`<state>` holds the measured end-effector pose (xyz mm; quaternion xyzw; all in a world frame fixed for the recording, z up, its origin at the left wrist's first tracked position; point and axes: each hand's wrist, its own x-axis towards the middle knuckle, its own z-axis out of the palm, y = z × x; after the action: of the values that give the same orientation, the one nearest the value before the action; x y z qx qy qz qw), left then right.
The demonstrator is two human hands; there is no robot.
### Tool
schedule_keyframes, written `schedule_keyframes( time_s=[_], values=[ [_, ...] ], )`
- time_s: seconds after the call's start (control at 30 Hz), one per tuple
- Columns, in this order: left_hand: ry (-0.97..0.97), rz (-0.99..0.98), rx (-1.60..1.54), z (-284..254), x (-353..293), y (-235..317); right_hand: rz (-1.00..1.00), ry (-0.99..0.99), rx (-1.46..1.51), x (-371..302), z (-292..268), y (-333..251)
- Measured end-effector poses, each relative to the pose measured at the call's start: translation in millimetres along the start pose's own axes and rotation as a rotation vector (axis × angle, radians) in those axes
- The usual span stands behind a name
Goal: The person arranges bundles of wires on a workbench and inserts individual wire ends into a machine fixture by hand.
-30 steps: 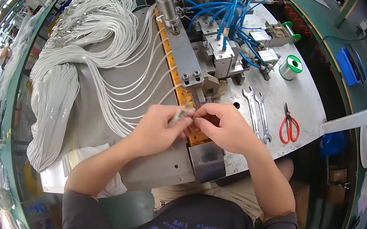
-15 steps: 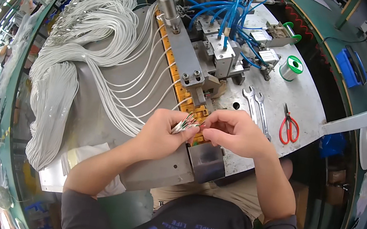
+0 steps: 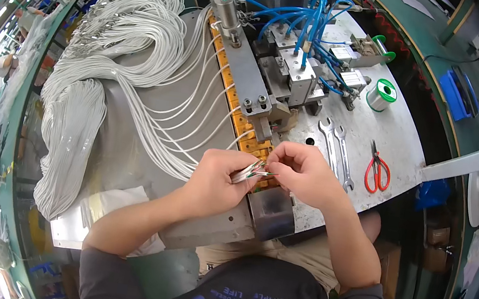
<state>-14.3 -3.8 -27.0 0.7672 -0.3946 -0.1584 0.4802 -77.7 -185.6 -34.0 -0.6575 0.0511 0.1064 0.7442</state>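
Note:
My left hand (image 3: pixel 219 177) is closed around a small bunch of white cables (image 3: pixel 242 177), whose thin coloured wire ends fan out past the thumb. Close by on its right, my right hand (image 3: pixel 304 171) has thumb and forefinger pinched at the wire tips. Both hands are over the near end of an orange-yellow fixture strip (image 3: pixel 256 146) with block-shaped holders. Several white cables run from the strip leftward into a large bundle (image 3: pixel 138 39) on the grey table. A shiny metal block (image 3: pixel 271 212) sits at the strip's near end, just below my hands.
A machine with a metal cylinder (image 3: pixel 226 6) and blue air tubes (image 3: pixel 310 20) stands beyond my hands. To the right lie two wrenches (image 3: pixel 338 149), red-handled scissors (image 3: pixel 377 171) and a green-and-silver wire spool (image 3: pixel 381 95). A white cloth (image 3: pixel 117 208) is at the front left.
The wire ends in my left hand have swung to point more to the right. My right fingers have closed in on their tips. The whole view has shifted slightly.

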Motion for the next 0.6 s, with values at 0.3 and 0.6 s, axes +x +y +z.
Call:
schedule_keyframes(
  time_s=[0.3, 0.6],
  values=[
    [-0.081, -0.054, 0.034, -4.0, 3.3, 5.8, -0.129, -0.101, -0.373, 1.5, -12.1, -2.9],
    [-0.040, 0.047, 0.454, -1.4, 5.4, -14.2, 0.091, 0.048, -0.197, 14.7, -30.3, 23.4]
  ],
)
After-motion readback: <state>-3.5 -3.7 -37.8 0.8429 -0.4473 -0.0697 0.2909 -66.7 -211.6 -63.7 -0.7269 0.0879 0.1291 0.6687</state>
